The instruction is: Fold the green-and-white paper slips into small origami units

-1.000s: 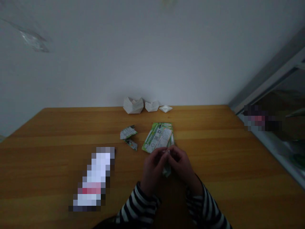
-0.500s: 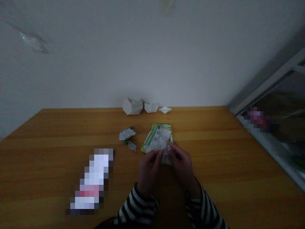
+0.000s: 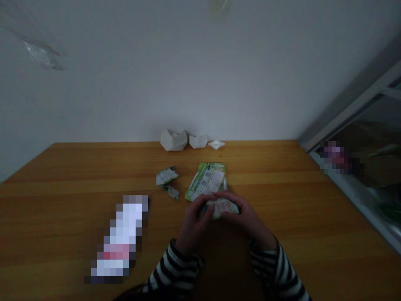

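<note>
1. White printed paper (image 3: 223,205) was pinched between thumb and fingers of both the left hand (image 3: 191,220) and right hand (image 3: 249,214), over the desk (image 3: 269,175), just nearer than the green sheets (image 3: 205,182).
2. It spanned wider than half a second earlier, suggesting a fold turned or opened.

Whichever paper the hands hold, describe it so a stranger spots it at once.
On the wooden table, find the left hand and right hand, close together near the middle. Between them is a small, printed, folded paper. Unlike the flat green-edged sheets just beyond, it is held in both hands.
</note>
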Available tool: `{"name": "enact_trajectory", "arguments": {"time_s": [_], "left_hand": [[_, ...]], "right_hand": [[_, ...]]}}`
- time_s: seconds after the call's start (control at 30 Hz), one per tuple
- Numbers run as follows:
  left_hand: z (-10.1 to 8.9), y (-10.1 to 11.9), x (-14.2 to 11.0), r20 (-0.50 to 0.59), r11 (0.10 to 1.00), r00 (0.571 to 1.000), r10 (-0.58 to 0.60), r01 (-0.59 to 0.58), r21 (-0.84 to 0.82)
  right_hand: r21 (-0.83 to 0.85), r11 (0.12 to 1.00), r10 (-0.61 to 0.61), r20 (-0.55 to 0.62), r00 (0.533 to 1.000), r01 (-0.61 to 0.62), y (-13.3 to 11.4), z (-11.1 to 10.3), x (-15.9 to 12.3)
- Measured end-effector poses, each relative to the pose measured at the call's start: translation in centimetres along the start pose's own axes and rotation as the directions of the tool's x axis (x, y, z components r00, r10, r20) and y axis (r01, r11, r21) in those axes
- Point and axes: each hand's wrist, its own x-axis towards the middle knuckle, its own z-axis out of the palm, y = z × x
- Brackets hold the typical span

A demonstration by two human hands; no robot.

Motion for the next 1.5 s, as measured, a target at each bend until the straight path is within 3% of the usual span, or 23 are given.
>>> {"name": "enact_trajectory", "arguments": {"time_s": [0.3, 0.67, 0.87, 0.97, 1.2, 1.3, 1.5], "left_hand": [[0.1, 0.0, 0.0, 0.024, 0.994, 0.997, 0.068, -0.07, 0.09], [0.0, -0.2, 0.4, -0.058, 0.999, 0.998, -0.025, 0.027, 0.031], [0.0, -0.5, 0.4, -0.011, 0.999, 1.0, 0.013, -0.013, 0.034], [0.3, -0.5, 0.3, 0.008, 1.0, 1.0, -0.026, 0.026, 0.015], [0.8, -0.7, 0.0, -0.135, 0.982, 0.974, -0.181, 0.171, -0.084], [0.7, -0.6, 0.1, -0.139, 0.988, 0.98, -0.144, 0.134, -0.081], [0.1, 0.0, 0.4, -0.06, 0.998, 0.996, -0.067, 0.067, 0.01]], "right_hand": [[0.076, 0.993, 0.083, 0.032, 0.996, -0.085, -0.4, -0.3, -0.3], [-0.015, 1.0, 0.022, 0.076, 0.997, -0.021, -0.2, -0.3, -0.1], [-0.045, 0.999, -0.002, -0.087, 0.996, -0.002, 0.1, -0.2, 0.1], [-0.068, 0.998, -0.005, -0.175, 0.985, -0.007, 0.2, -0.1, 0.3], [0.018, 0.999, 0.041, -0.318, 0.947, -0.037, 1.3, 0.9, 0.6], [0.054, 0.995, 0.091, -0.296, 0.951, -0.079, 1.4, 1.0, 0.5], [-0.006, 1.0, 0.018, -0.197, 0.98, -0.02, 1.0, 0.1, 0.4]]}}
